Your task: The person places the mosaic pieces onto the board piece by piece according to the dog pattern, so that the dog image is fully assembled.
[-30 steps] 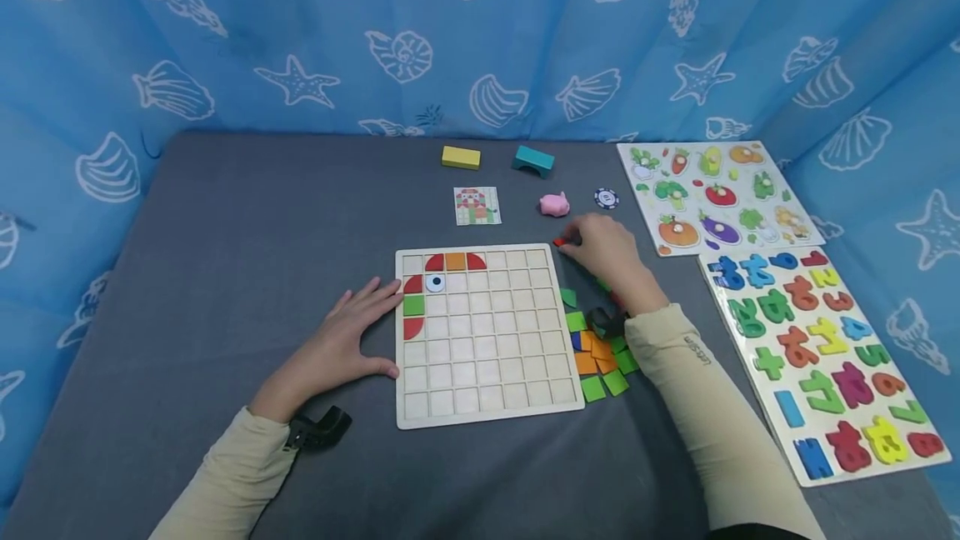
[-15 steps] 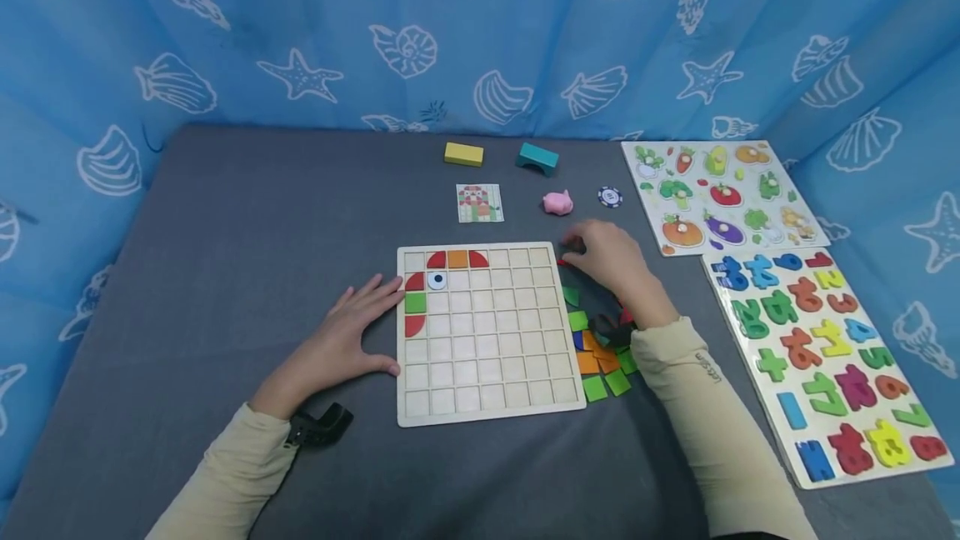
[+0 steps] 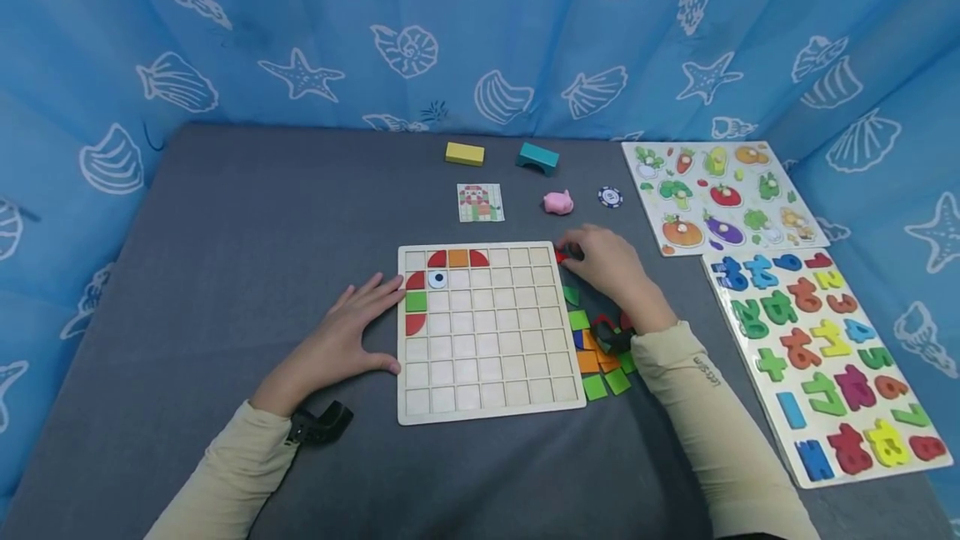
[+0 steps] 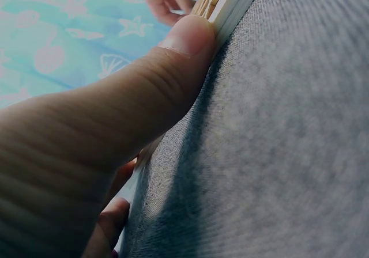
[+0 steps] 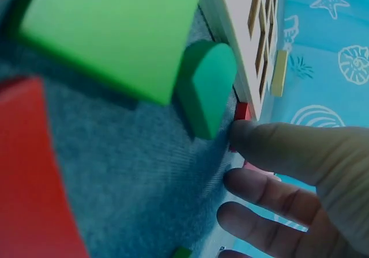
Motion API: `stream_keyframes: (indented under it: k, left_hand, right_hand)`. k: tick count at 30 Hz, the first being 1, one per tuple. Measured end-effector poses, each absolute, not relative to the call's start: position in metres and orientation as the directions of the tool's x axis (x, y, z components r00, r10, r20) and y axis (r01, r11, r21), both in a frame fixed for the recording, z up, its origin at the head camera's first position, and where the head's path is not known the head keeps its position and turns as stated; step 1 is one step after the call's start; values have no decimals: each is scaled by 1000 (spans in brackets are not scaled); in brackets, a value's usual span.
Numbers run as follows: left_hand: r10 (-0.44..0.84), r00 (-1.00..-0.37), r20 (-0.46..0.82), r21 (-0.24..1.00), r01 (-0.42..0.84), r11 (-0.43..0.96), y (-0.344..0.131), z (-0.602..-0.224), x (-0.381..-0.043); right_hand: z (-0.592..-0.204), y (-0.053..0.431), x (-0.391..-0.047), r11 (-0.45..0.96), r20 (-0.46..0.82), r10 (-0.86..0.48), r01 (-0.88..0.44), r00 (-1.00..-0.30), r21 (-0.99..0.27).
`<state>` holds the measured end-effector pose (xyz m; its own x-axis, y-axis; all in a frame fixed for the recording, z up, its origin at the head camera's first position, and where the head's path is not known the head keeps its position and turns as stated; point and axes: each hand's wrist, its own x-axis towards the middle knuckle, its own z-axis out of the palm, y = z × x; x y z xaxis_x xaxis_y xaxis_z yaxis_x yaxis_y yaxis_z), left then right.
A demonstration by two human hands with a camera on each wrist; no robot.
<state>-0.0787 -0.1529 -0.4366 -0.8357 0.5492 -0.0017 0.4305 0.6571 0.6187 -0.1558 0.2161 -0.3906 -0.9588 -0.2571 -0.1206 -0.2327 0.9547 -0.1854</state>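
Observation:
A pale wooden grid board [image 3: 487, 348] lies on the grey table. Its upper left cells hold several red quarter-round tiles [image 3: 414, 324], an orange square tile [image 3: 457, 258], a green square tile [image 3: 416, 301] and a white eye tile [image 3: 437, 279]. My left hand [image 3: 341, 344] rests with spread fingers along the board's left edge, thumb against its side. Just off the upper right corner, my right hand [image 3: 607, 265] pinches a small red tile [image 3: 560, 257]; the right wrist view shows the red tile [image 5: 242, 111] at the thumb tip, its exact shape hidden.
Loose green, orange, red and blue tiles [image 3: 595, 388] lie right of the board. Behind it are a pattern card [image 3: 481, 202], yellow block [image 3: 465, 153], teal arch [image 3: 537, 157], pink pig [image 3: 558, 202] and chip [image 3: 610, 197]. Vegetable [image 3: 701, 182] and number puzzles [image 3: 780, 394] stand right.
My right hand has shifted slightly about the red tile by the board's upper right corner, its fingers briefly lifting and coming back down. The left hand stays at the board's left edge.

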Motion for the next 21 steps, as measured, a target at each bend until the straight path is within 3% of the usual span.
stream_keyframes:
  k: [21]
  left_hand:
    - [557,-831,11,619,443,649,-155,-439,-79]
  right_hand:
    - [-391,211,-152,929,-115,-289,-249,-951,-274]
